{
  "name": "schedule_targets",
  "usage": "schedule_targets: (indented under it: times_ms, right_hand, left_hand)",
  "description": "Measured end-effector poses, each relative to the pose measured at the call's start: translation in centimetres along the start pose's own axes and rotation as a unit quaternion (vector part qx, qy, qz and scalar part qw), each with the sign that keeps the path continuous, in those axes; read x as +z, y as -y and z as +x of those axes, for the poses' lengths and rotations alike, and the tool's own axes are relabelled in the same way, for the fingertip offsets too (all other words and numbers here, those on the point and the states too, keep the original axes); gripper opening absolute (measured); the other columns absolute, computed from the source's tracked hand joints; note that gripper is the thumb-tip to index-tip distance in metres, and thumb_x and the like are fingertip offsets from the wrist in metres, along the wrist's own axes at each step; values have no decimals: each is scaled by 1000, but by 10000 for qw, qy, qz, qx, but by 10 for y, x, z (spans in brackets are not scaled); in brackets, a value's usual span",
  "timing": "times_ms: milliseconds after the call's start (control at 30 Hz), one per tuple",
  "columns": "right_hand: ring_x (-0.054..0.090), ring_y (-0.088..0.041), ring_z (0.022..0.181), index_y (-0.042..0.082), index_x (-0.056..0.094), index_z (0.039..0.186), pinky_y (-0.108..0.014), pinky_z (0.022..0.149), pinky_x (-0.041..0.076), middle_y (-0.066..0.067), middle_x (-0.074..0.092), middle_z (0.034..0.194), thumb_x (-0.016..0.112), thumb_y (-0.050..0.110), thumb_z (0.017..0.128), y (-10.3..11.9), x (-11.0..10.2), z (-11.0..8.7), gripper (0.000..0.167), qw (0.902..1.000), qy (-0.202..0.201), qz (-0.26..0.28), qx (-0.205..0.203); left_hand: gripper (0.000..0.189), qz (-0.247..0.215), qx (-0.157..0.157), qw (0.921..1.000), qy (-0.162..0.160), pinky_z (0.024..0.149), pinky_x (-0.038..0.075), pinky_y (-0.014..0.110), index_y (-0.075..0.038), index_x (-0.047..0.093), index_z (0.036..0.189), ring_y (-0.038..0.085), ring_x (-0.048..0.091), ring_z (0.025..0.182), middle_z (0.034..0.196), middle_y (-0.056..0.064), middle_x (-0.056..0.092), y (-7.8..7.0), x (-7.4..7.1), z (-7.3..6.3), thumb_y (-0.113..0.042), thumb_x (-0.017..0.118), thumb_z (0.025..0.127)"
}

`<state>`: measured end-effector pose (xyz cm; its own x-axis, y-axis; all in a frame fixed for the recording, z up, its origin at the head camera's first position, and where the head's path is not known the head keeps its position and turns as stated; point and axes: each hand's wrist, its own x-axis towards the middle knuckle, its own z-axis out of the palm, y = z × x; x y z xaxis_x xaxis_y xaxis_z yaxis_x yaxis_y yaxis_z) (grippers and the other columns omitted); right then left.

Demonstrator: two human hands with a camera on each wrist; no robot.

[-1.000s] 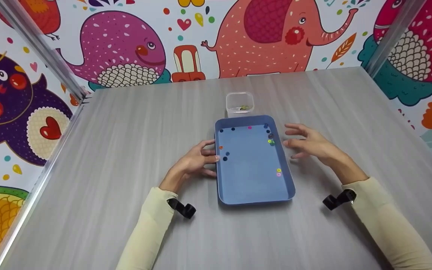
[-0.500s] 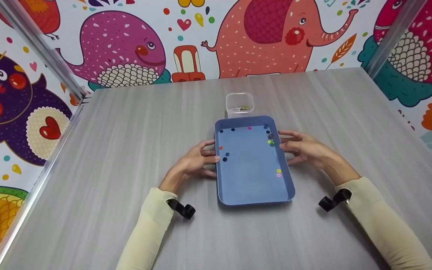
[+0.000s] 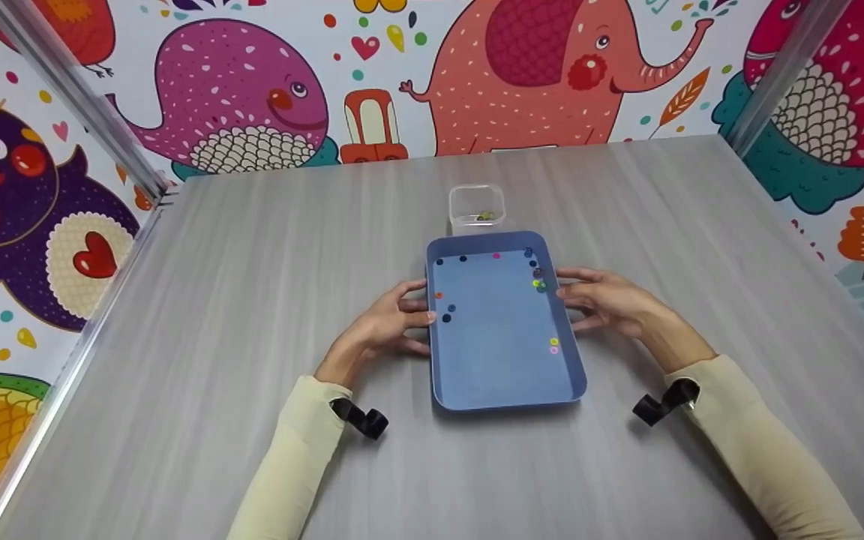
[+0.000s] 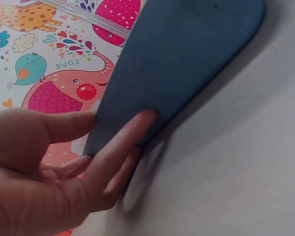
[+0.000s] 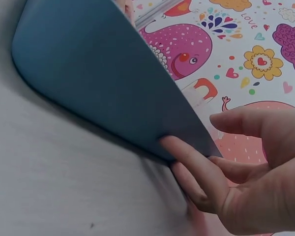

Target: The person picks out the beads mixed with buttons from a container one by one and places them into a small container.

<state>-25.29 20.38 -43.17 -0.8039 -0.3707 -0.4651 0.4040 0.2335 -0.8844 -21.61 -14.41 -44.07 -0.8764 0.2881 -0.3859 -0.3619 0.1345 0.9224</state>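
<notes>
A shallow blue tray (image 3: 503,322) lies on the table, holding several tiny round coloured pieces, perhaps beads or buttons. Dark pieces, an orange one and a pink one lie along its left and far sides; a yellow and a pink piece (image 3: 553,350) lie near the right wall. My left hand (image 3: 387,322) grips the tray's left side, thumb at the rim and fingers against the outer wall (image 4: 182,54). On the opposite side my right hand (image 3: 612,300) holds the tray likewise, its fingertips touching the outer wall (image 5: 103,73) in the right wrist view.
Just beyond the tray's far end stands a small clear plastic box (image 3: 477,206) with a few small yellowish pieces at its bottom. The grey table (image 3: 282,247) is bounded by walls with cartoon animals at the back and sides.
My right hand has moved left from beside the tray and come into contact with its right side. The left hand keeps its place; the tray and pieces stay put.
</notes>
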Motion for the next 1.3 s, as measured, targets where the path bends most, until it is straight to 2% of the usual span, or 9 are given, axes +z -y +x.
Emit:
schedule_targets:
  times_ms: [267, 400, 633, 800, 1033, 1133, 1300]
  right_hand:
    - [62, -11, 117, 6, 28, 157, -37, 91, 63, -14, 54, 146, 62, 17, 98, -4, -2, 2, 69, 10000, -17, 38, -25]
    - [61, -12, 119, 6, 28, 157, -37, 91, 62, -15, 53, 148, 62, 16, 98, -4, -2, 3, 69, 10000, 14, 73, -51]
    - [58, -16, 124, 6, 27, 158, -37, 92, 62, -16, 50, 150, 60, 16, 98, -4, -1, 2, 69, 9999, 49, 58, -95]
    - [59, -14, 122, 8, 27, 158, -37, 91, 62, -12, 54, 145, 60, 15, 98, -4, -1, 1, 69, 9999, 13, 98, -63]
    - [59, -12, 119, 9, 25, 159, -36, 91, 62, -4, 62, 134, 61, 15, 97, -5, -1, 1, 72, 9998, -106, 157, 7]
    - [59, -13, 119, 9, 26, 159, -37, 92, 62, -4, 61, 134, 61, 14, 97, -5, 0, 2, 71, 9998, -129, 170, 39]
    - [60, -12, 118, 10, 26, 159, -38, 92, 62, -10, 58, 140, 59, 13, 97, -5, 0, 2, 70, 9998, -164, 146, 38]
  left_hand:
    - [68, -12, 58, 10000, 49, 74, 66, 43, -11, 29, 156, 32, 65, 114, 143, 27, 50, -1, 1, -1, 0, 60, 97]
    - [66, -134, 19, 9999, 48, 75, 66, 44, -10, 29, 156, 35, 64, 117, 145, 27, 48, -2, 1, -1, 0, 59, 98]
    - [49, -325, -137, 9994, 2, 76, 66, 42, -8, 37, 152, 34, 63, 121, 145, 22, 51, -7, -3, -5, -25, 47, 108]
    - [52, -150, 71, 9996, -212, 79, 65, 43, -7, 38, 152, 38, 57, 126, 148, 22, 48, -18, -8, -13, -37, 37, 110]
    - [55, -280, 328, 9990, -140, 80, 65, 46, -8, 35, 154, 41, 57, 126, 150, 22, 46, -28, -16, -24, -41, 28, 110]
    - [57, -278, 341, 9990, -109, 79, 65, 45, -6, 34, 154, 41, 59, 123, 149, 23, 47, -29, -14, -25, -42, 29, 110]
    - [55, 21, 328, 9993, -172, 75, 66, 41, -6, 37, 153, 41, 63, 119, 146, 24, 50, -30, -7, -24, -41, 35, 109]
